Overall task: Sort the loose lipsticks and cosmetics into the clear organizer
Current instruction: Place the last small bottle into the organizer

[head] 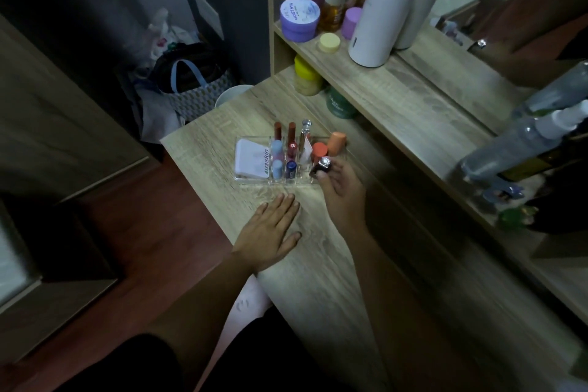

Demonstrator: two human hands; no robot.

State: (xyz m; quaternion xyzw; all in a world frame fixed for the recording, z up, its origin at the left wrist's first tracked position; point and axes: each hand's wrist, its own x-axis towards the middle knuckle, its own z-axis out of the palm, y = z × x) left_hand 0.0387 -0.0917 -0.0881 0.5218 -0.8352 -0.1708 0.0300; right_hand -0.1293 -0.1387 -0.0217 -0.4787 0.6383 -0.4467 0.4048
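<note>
Here, a person's right hand (pixel 342 188) holds a small dark cosmetic with a faceted silver cap (pixel 322 166) at the near right corner of the clear organizer (pixel 254 177), which stands on the wood-grain counter (pixel 318 280). The grip is narrow, thumb and fingertips closed around the dark piece. Just beyond the grip, two orange-capped tubes (pixel 327 146) stand in the organizer's right end, one leaning away. To the grip's left, small compartments carry pale blue caps (pixel 277 157), a dark blue cap (pixel 291 166) and red lipsticks (pixel 292 147); behind these rise two tall brown-red tubes (pixel 278 130) and a slender wand with a clear knob top (pixel 306 129). Farther left of the grip, a white compact printed in green letters (pixel 251 160) lies flat in the largest section. The left hand (pixel 270 232) rests palm down on the counter, near and to the left of the grip, fingers straight and together, holding nothing. Well beyond the grip, a raised shelf (pixel 366 73) carries a purple jar (pixel 299 20), an amber bottle (pixel 332 6), a pale yellow lid (pixel 329 42) and a white cylinder with a grilled top (pixel 381 16), beside a mirror (pixel 496 25). A yellow-lidded jar (pixel 307 79) and a dark green jar (pixel 340 103) sit under the shelf.
</note>
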